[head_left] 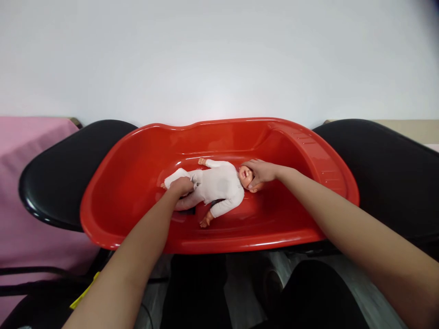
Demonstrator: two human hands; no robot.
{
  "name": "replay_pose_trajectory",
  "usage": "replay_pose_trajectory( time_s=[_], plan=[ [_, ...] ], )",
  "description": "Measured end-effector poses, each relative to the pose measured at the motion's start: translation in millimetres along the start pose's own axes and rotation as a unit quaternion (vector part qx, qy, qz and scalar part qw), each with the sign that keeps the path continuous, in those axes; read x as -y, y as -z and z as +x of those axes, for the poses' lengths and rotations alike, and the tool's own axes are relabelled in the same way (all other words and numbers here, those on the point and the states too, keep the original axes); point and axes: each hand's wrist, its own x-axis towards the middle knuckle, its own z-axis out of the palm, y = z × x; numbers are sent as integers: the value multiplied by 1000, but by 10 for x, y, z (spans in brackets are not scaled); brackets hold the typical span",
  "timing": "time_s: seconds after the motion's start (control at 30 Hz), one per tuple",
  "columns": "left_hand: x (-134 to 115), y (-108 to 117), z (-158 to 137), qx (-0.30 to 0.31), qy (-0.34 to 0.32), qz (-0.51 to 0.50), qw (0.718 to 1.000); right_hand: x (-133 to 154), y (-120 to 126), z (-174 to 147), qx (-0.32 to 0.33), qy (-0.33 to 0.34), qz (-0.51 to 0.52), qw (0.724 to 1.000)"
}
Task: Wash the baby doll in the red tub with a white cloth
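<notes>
A baby doll (222,180) in a pale long-sleeved outfit lies on its back in a red plastic baby bath (219,246). Its head is to the right, its legs to the left, and a grey patch shows on its chest. My right hand (262,171) is curved round the top of the doll's head, thumb on the near side. Over the doll's legs, my left hand (183,186) is closed on what looks like a white cloth (176,176); most of its fingertips are hidden. One small bare foot shows past the cloth.
The bath rests across two black seats, one at the left (65,178) and one at the right (387,173). A pink-covered surface (37,141) stands at far left. Behind is a white wall (219,59). My dark-clothed legs are below the near rim.
</notes>
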Motion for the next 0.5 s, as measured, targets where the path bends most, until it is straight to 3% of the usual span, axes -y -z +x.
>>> replay_pose_trajectory(
  time_s=[0.13,0.27,0.4,0.5],
  plan=[
    [268,-25,19,-1,-10,13,1000,-2,0,-5,-4,-5,1,1000],
    [327,49,-18,-68,-120,53,989,-13,-5,1,-4,-10,3,1000],
    [-69,243,-164,-86,-80,64,991,-5,-1,0,-4,-8,-2,1000],
    [-434,264,-339,-174,-147,-1,974,-16,-10,12,-9,-5,0,1000]
  ],
)
